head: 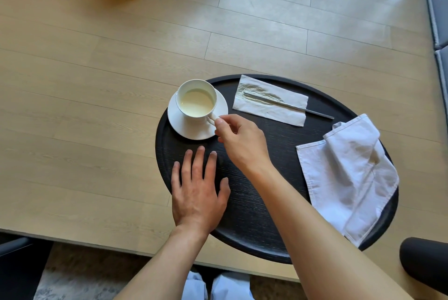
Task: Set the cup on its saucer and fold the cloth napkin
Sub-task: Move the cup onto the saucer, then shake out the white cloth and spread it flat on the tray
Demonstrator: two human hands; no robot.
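Note:
A white cup (195, 103) with pale liquid in it stands upright on its white saucer (191, 130) at the far left of a round black tray (247, 215). My right hand (238, 139) pinches the cup's handle between thumb and forefinger. My left hand (197, 190) lies flat on the tray with fingers spread, just in front of the saucer, holding nothing. A white cloth napkin (344, 173) lies crumpled and partly doubled over on the tray's right side, reaching its rim.
A paper napkin (270, 101) lies at the tray's far edge with a slim metal utensil (291, 105) on it. The tray sits on a pale wooden table. A dark rounded object (424, 263) is at the lower right, and grey cushions (438, 8) at the right edge.

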